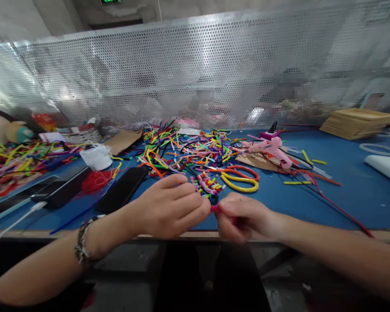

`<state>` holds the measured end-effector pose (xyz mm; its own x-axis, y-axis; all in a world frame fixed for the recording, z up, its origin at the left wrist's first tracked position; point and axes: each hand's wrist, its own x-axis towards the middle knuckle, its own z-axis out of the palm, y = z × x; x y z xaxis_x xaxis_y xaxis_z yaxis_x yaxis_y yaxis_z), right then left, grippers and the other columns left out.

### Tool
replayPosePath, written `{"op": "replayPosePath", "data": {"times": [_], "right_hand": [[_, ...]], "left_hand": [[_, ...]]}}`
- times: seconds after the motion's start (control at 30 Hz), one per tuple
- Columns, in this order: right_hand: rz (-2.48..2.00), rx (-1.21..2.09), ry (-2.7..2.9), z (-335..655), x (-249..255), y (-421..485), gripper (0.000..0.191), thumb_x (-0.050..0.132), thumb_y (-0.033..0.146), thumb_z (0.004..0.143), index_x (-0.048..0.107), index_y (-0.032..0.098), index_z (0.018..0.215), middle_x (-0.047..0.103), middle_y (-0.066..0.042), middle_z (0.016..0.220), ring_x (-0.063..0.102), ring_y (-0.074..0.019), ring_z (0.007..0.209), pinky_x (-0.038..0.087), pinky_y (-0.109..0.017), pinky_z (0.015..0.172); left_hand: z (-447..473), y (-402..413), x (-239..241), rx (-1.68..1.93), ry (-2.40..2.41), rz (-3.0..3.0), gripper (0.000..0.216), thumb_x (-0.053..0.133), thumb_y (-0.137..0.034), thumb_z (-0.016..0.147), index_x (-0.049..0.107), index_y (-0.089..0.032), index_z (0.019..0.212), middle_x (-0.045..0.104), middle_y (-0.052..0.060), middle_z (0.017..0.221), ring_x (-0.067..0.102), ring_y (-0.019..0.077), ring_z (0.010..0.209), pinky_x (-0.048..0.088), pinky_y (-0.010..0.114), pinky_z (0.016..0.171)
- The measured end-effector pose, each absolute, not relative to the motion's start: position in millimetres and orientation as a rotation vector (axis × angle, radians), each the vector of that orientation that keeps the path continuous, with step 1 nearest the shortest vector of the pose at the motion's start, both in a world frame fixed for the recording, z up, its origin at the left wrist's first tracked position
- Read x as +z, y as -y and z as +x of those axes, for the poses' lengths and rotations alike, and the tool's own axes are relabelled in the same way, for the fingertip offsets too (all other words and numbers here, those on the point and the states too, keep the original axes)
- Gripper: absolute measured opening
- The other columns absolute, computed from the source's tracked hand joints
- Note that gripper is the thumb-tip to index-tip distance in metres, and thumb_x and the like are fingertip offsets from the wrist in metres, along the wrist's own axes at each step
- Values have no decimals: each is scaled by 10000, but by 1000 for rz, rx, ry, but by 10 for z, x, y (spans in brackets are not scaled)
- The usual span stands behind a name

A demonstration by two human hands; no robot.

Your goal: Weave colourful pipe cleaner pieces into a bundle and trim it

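Between my two hands a short pink-red pipe cleaner point(214, 208) shows, close above the table's front edge. My left hand point(178, 208) is closed, its fingers curled round one end. On the other end, thumb and fingers of my right hand point(242, 216) pinch together; that hand is slightly blurred. Just behind the hands lies a small heap of short multicoloured pieces point(208, 183). Beside it rest scissors with red and yellow handles point(242, 180). Most of the held piece is hidden by my fingers.
Behind lies a large pile of coloured pipe cleaners point(181, 149). A pink glue gun point(273, 151) lies at right, its red cable point(338, 208) trailing forward. A black phone point(121, 189), red thread point(97, 182) and power bank point(63, 184) are left. A perforated metal screen point(168, 73) closes the back.
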<state>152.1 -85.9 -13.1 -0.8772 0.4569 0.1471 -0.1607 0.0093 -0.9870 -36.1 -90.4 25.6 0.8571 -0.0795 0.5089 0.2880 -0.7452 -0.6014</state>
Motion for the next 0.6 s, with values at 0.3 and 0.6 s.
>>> {"op": "replayPosePath", "data": {"times": [0.3, 0.6], "right_hand": [[-443, -333, 2783, 1706, 67, 782, 355, 270, 223, 895, 514, 153, 647, 477, 15, 510, 308, -84, 439, 198, -262, 456], [-222, -884, 2599, 1734, 107, 667, 293, 302, 134, 887, 589, 145, 827, 514, 26, 504, 387, -98, 446, 230, -257, 468]], "left_hand": [[-478, 735, 133, -579, 307, -2643, 358, 296, -202, 906, 580, -154, 693, 545, -38, 522, 409, 79, 455, 308, 223, 527], [-562, 568, 101, -602, 827, -3335, 212, 424, -221, 854, 596, -115, 788, 592, -6, 644, 510, 59, 574, 369, 117, 551]]}}
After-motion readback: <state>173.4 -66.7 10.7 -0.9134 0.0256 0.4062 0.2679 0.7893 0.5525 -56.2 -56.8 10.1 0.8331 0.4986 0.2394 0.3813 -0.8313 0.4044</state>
